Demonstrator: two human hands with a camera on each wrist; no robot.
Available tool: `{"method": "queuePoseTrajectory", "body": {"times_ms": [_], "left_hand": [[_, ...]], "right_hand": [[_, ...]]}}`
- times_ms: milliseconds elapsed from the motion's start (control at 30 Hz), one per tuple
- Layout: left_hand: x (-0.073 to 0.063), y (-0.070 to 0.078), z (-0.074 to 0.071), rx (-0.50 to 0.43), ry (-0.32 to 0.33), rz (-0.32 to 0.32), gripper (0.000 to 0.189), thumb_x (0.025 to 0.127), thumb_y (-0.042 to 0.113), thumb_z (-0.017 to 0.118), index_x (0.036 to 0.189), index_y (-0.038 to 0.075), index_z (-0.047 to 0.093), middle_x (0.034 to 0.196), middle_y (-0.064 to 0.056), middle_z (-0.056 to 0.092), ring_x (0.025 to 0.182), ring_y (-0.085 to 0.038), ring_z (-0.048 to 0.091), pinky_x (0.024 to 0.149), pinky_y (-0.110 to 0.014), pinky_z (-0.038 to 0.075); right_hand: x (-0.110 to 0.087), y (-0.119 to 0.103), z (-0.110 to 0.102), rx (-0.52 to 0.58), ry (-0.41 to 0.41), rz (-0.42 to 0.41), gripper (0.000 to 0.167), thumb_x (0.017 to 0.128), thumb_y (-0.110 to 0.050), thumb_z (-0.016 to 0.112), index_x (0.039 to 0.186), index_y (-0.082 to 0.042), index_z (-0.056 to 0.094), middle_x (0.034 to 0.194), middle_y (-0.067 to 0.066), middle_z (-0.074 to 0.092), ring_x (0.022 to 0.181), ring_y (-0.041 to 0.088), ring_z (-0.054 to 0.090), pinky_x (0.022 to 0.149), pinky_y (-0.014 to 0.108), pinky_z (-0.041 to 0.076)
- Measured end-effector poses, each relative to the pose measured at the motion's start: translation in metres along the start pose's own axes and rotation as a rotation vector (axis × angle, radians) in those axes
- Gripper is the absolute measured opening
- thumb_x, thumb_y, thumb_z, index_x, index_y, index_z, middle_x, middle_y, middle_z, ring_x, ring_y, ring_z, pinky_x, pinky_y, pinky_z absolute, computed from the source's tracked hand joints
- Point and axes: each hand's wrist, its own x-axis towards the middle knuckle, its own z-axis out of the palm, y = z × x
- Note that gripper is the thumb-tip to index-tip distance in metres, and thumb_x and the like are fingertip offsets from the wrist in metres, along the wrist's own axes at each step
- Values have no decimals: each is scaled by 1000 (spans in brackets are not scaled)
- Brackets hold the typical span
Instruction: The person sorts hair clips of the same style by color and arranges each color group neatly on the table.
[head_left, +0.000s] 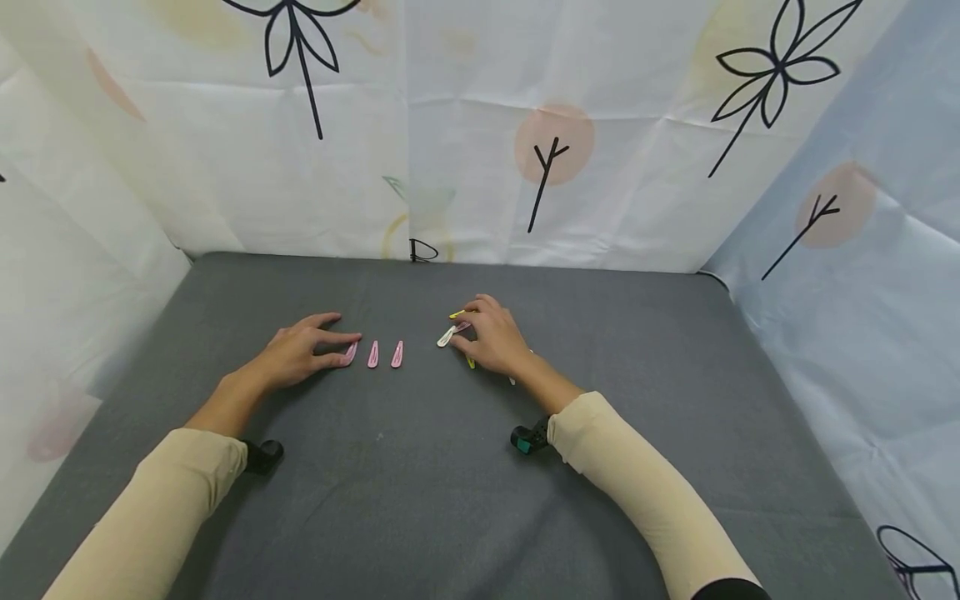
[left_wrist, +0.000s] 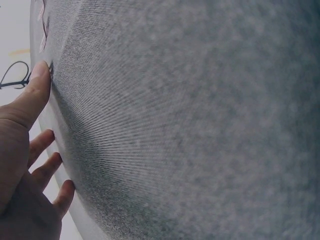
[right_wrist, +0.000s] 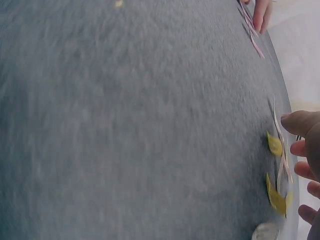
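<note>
My left hand (head_left: 303, 350) pinches a pink snap hair clip (head_left: 352, 351) between thumb and index finger, low at the grey table. Beside it to the right, two more pink hair clips, a middle one (head_left: 372, 354) and a right one (head_left: 397, 354), lie side by side. My right hand (head_left: 491, 335) hovers over a loose group of clips, its fingers apart and holding nothing. In that group are a white hair clip (head_left: 446, 337), a pink clip (head_left: 462, 327) and yellow clips (right_wrist: 275, 145), partly hidden under the hand. The left wrist view shows the thumb (left_wrist: 37, 92) down at the cloth.
A grey cloth covers the table (head_left: 420, 500). Patterned white curtains (head_left: 465, 167) hang behind it and at both sides. A whitish clip (right_wrist: 266, 232) lies at the lower edge of the right wrist view.
</note>
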Motion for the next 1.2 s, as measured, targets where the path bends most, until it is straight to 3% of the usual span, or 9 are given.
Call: {"method": "queuePoseTrajectory", "body": {"times_ms": [167,433,900,1200], "left_hand": [[-1,-1,0,0,-2,-4,49,93,29,71,139,14,61,153,-27,34,142,-49,25,102,-75,18],[0,-1,1,8,-1,-5,49,94,28,70,139,14,60,153,-27,34,142,-49,25,102,-75,18],[-1,-1,2,13,8,-2,48,94,29,70,139,14,60,153,-27,34,142,-49,26,101,-75,19],[-2,-2,2,12,11,-3,48,94,29,70,139,14,61,153,-27,35,141,-49,27,101,-75,19]], "right_hand": [[-5,8,-3,-9,25,-14,37,94,-27,69,121,-2,70,131,17,59,141,35,36,106,57,35],[-11,19,-7,9,18,2,34,94,-27,68,121,-5,71,132,15,59,143,37,33,109,59,31],[-10,18,-7,-12,-16,36,37,97,-30,65,126,-6,68,135,14,58,144,34,31,111,56,29],[-12,18,-5,-15,3,7,35,97,-29,66,124,-7,70,133,13,59,143,35,33,110,56,31]]}}
